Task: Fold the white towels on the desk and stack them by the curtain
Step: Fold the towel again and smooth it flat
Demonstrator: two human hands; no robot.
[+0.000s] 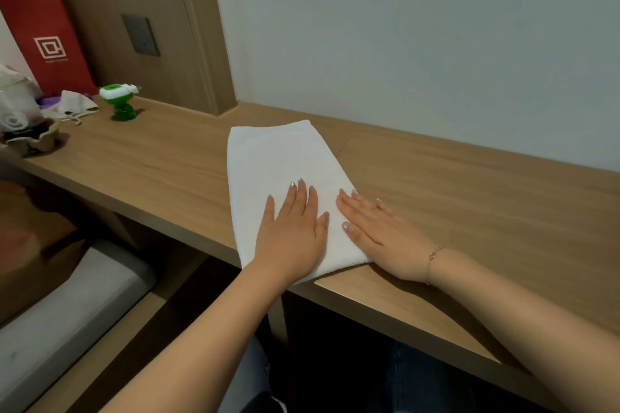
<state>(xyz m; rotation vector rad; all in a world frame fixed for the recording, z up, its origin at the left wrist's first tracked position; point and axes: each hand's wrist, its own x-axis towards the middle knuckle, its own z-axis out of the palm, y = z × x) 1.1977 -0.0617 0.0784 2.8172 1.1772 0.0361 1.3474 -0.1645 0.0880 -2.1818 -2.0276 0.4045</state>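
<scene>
Hands (292, 228) (382, 231), two, flat on one towel (275, 157)

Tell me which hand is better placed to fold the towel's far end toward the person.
Probably the left hand: it lies flat on the middle of the towel, in line with the far end. The right hand lies half off its right edge.

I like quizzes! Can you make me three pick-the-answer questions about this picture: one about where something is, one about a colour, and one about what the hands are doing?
1. Where does the green toy stand?
A. on the towel
B. on the desk, far left
C. on the floor

2. What colour is the paper bag?
A. red
B. blue
C. yellow

3. How do the left hand and right hand lie?
A. in fists
B. lifted up
C. flat, pressing the white towel

Answers: B, it stands on the desk near the bag; A, it is plainly red; C, fingers are straight.
</scene>
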